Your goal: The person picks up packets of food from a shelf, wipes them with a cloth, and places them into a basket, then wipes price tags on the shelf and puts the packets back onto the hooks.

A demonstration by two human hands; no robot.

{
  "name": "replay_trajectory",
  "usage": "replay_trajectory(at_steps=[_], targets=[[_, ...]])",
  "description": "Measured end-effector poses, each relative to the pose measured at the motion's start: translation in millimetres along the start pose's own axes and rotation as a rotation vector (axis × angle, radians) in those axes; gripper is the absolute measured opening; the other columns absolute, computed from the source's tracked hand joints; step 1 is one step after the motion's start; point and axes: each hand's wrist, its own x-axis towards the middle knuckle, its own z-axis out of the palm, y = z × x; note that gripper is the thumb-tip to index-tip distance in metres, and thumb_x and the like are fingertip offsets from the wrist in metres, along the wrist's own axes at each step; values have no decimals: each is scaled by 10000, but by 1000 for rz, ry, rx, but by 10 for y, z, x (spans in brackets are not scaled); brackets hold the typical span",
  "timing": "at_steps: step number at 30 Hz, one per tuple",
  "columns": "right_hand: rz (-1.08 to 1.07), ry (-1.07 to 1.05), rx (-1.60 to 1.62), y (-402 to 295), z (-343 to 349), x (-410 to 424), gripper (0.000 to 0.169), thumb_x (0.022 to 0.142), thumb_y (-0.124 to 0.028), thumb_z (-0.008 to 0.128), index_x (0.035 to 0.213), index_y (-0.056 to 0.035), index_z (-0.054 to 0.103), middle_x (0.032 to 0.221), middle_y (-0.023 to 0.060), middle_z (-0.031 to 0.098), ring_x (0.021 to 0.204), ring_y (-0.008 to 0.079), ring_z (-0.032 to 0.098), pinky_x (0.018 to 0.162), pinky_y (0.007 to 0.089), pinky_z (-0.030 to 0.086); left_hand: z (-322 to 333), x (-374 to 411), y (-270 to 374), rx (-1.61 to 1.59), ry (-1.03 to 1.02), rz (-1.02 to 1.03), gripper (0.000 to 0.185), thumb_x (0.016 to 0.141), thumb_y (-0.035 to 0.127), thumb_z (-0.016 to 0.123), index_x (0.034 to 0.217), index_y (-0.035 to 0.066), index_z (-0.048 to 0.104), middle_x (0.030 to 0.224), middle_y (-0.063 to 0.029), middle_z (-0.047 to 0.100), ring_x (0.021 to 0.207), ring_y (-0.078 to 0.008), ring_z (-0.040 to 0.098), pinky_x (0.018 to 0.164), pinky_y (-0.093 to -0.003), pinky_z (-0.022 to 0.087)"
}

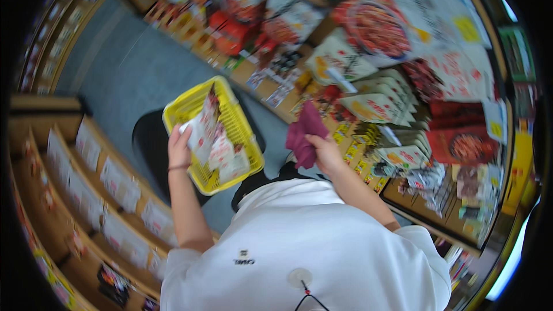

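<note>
My left hand (179, 147) grips the corner of a white food packet with red print (202, 130), which leans inside a yellow plastic basket (173, 114). More white packets (222, 151) lie in the basket beside it. The basket rests on what looks like a black stool (149, 136), partly hidden below it. To the right, my right hand (326, 152) holds a crumpled maroon cloth (307, 136) between thumb and fingers. The cloth hangs near the front edge of a display shelf, apart from the packets there.
The display shelf at the right bears standing white-and-green packets (380, 108), red packets (466, 138) and hanging price cards. At the left, wooden tiered shelving (65, 190) has paper labels along its edges. Grey floor (125, 52) shows between the two.
</note>
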Motion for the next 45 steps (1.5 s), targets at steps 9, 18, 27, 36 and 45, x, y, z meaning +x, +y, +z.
replay_trajectory(at_steps=[9, 18, 27, 36, 45], targets=[[-716, -89, -210, -589, -804, -457, 343, 882, -100, 591, 1212, -63, 505, 1021, 49, 596, 884, 145, 572, 767, 280, 468, 2383, -642, 711, 704, -732, 126, 125, 881, 43, 558, 833, 38, 442, 787, 6, 484, 732, -60, 446, 644, -231, 420], [-1020, -205, -594, -611, -1852, -1259, 387, 833, -165, 598, 1165, 22, 530, 1149, 192, 547, 1052, 335, 527, 919, 388, 412, 4170, -1402, 495, 1155, -1281, 625, 157, 896, 154, 542, 867, 2, 516, 729, -212, 556, 636, -326, 549, 597, -379, 449], [-960, 60, -626, -625, -2382, -1723, 451, 785, -273, 714, 1118, -4, 570, 1048, 163, 578, 954, 310, 570, 820, 362, 460, 4662, -1773, 346, 978, -1184, 779, 134, 873, 149, 580, 881, 16, 560, 743, -187, 580, 669, -354, 583, 603, -406, 455], [-929, 150, -566, -973, -2241, -1479, 307, 789, -262, 731, 869, -4, 585, 758, 84, 586, 688, 136, 524, 632, 306, 452, 4455, -1333, 538, 907, -866, 824, 158, 819, 27, 638, 949, -26, 566, 840, -123, 622, 754, -187, 608, 694, -273, 474], [-662, -106, -76, -1146, -1730, -1173, 352, 850, -225, 676, 1116, -10, 594, 1011, 51, 649, 901, 101, 589, 795, 274, 480, 3887, -1013, 867, 581, -637, 712, 273, 879, 0, 579, 1142, 6, 508, 991, -63, 609, 912, -116, 588, 811, -234, 467]])
